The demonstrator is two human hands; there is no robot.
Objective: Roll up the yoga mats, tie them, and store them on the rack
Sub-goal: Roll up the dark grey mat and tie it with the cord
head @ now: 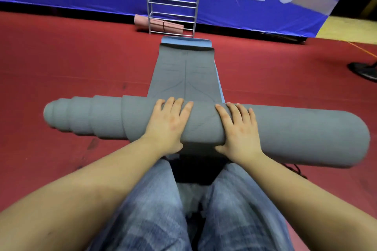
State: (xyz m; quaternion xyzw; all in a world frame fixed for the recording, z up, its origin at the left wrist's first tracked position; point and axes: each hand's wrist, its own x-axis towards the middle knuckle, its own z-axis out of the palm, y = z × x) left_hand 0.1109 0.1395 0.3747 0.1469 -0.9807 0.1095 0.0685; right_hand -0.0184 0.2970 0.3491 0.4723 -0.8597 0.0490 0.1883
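Note:
A grey yoga mat [285,132] lies partly rolled on the red floor; the roll runs left to right, its left end stepped out like a telescope. The unrolled part [183,71] stretches away toward the rack. My left hand [169,124] lies on top of the roll's middle, fingers spread over it and thumb under the near side. My right hand [236,126] rests beside it the same way. A blue mat [185,39] lies beneath the grey one, showing at the far end and right edge.
A metal rack [173,4] with several shelves stands at the far wall before a blue banner. A rolled pink mat [161,24] lies on its lowest shelf. Red carpet [71,63] spreads on both sides. A dark object [365,71] sits at the right edge.

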